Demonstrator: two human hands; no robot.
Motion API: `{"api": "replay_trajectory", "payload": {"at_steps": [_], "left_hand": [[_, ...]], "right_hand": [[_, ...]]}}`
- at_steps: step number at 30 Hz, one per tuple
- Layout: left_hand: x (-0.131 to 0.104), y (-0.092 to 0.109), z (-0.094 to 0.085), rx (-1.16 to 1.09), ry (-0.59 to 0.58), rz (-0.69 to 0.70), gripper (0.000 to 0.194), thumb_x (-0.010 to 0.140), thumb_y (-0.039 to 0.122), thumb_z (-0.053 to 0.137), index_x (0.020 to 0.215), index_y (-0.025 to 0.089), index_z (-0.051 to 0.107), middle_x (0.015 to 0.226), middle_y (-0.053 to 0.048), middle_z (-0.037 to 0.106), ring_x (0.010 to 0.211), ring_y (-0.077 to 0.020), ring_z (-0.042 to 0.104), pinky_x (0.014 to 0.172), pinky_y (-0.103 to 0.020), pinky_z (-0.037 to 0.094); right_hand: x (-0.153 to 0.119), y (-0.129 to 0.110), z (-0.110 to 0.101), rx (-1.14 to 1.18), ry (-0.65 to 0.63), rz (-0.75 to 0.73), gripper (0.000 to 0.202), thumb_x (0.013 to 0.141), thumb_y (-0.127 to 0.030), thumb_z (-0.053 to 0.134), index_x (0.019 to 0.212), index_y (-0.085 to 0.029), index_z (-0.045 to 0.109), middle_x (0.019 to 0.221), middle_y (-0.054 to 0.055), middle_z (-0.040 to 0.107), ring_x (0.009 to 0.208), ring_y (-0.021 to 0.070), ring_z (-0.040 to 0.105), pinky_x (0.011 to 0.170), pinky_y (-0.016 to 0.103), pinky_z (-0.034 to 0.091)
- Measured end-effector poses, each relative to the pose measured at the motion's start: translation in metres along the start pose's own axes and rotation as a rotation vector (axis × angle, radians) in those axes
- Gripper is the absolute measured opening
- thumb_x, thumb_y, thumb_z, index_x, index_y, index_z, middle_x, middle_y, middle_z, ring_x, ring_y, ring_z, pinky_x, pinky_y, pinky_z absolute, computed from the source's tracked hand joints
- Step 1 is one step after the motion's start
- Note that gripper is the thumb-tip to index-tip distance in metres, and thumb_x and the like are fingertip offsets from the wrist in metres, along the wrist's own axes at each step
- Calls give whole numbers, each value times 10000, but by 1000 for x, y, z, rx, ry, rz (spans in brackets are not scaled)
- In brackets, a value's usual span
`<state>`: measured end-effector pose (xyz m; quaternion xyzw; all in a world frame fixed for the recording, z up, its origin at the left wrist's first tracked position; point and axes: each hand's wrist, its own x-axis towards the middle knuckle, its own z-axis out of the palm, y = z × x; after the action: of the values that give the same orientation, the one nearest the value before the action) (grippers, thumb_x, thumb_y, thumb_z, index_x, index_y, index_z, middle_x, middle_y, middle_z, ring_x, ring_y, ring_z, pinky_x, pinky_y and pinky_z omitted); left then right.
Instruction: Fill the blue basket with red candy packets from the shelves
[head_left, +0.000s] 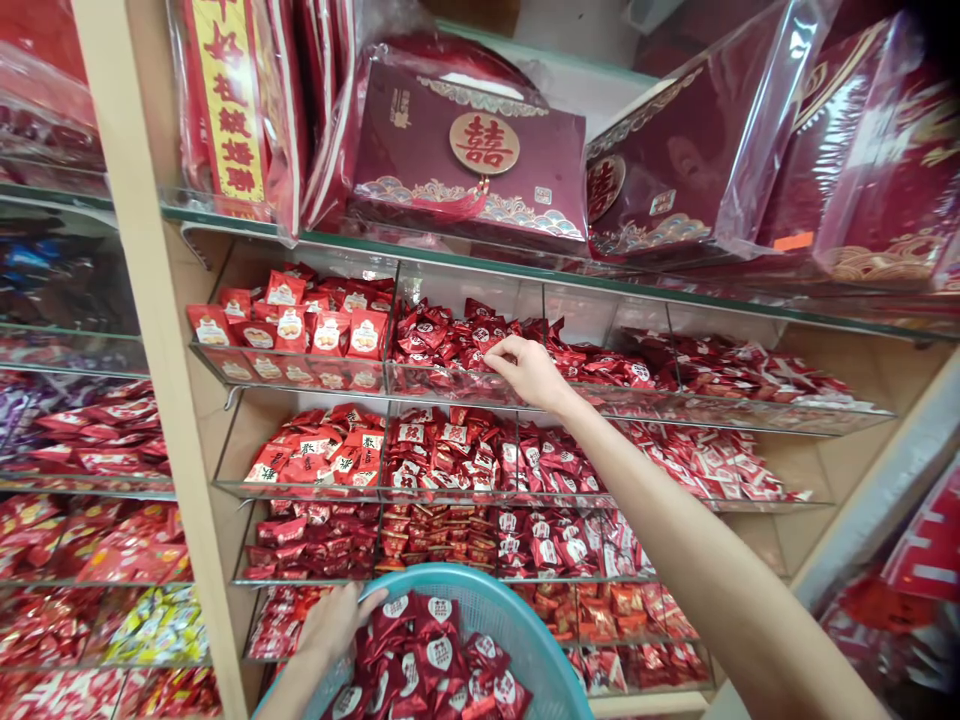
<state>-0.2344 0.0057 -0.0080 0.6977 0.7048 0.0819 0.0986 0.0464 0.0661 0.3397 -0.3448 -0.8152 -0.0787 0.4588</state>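
Note:
My left hand (335,625) grips the rim of a teal plastic basket (541,640), its thumb lying over the edge. Inside the basket are many dark red candy packets (439,655) with white heart-shaped labels. Further up, my right hand (529,370) reaches over the front lip of a clear shelf compartment, thumb and forefinger pinched together. Right at these fingertips is a small dark red wrapped candy (477,358), among a heap of similar ones (427,335). The fingers partly cover it.
Clear-fronted shelves hold more wrapped sweets, including red packets (330,332) at the left and packets (712,465) at the lower right. Above is a glass shelf edge (480,262) with maroon gift bags (420,130). A wooden upright (142,300) divides the racks.

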Motion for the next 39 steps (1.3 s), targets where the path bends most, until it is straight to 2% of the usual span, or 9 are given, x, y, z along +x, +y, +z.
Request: {"api": "replay_trajectory", "payload": {"at_steps": [7, 10, 13, 16, 21, 24, 31, 35, 39], "left_hand": [[-3, 3, -5, 2, 3, 15, 552, 820, 618, 250, 807, 194, 604, 866, -141, 698, 864, -292, 647, 668, -329, 449], [-4, 4, -7, 9, -8, 7, 578, 813, 635, 236, 807, 191, 606, 857, -141, 698, 862, -297, 646, 666, -334, 446], [-3, 4, -7, 3, -9, 8, 593, 802, 654, 237, 806, 193, 611, 836, -133, 697, 849, -277, 651, 658, -306, 442], [-3, 4, -6, 18, -10, 5, 614, 794, 667, 234, 811, 188, 618, 848, -139, 695, 848, -280, 650, 654, -307, 442], [-2, 7, -10, 29, -42, 9, 641, 792, 674, 224, 834, 178, 629, 868, -146, 692, 866, -289, 643, 683, -325, 445], [-2, 9, -12, 28, -60, -4, 671, 781, 692, 212, 844, 174, 633, 884, -156, 690, 875, -294, 638, 682, -326, 445], [-3, 10, -14, 36, -71, -5, 668, 783, 688, 220, 888, 183, 643, 910, -158, 690, 886, -273, 637, 687, -306, 445], [-2, 8, -12, 41, -65, -3, 666, 783, 690, 218, 883, 187, 641, 896, -153, 693, 877, -271, 642, 680, -304, 447], [-1, 7, -10, 37, -66, -6, 666, 781, 691, 227, 872, 178, 641, 901, -164, 691, 877, -279, 643, 681, -308, 449]], "right_hand": [[0, -3, -8, 223, 472, 122, 223, 823, -345, 502, 779, -147, 593, 781, 35, 596, 691, 119, 524, 666, 259, 427], [-21, -15, -12, 367, 505, 209, 272, 819, -413, 502, 851, -154, 577, 775, 24, 584, 662, 111, 505, 623, 252, 436], [-63, -28, -4, 425, 352, 277, 273, 829, -422, 491, 855, -162, 573, 785, 23, 577, 668, 110, 496, 616, 250, 431], [-121, -34, 20, 453, 104, 361, 261, 863, -395, 445, 833, -162, 559, 785, 23, 570, 705, 116, 497, 660, 255, 421], [-215, -20, 67, 535, -318, 491, 243, 883, -342, 408, 761, -164, 519, 712, -2, 522, 668, 107, 474, 640, 231, 396], [-253, -11, 81, 531, -576, 507, 218, 867, -285, 421, 721, -160, 526, 705, -2, 529, 671, 109, 485, 638, 225, 391], [-289, -7, 92, 239, -1074, 379, 162, 777, -125, 455, 647, -162, 543, 615, -25, 523, 573, 86, 435, 534, 192, 315], [-296, -11, 102, 0, -1184, 291, 199, 775, -106, 438, 650, -158, 584, 614, 2, 573, 557, 99, 469, 513, 208, 300], [-298, -17, 106, -219, -1199, 277, 266, 808, -92, 390, 781, -131, 652, 740, 86, 657, 673, 172, 584, 570, 249, 365]]}}
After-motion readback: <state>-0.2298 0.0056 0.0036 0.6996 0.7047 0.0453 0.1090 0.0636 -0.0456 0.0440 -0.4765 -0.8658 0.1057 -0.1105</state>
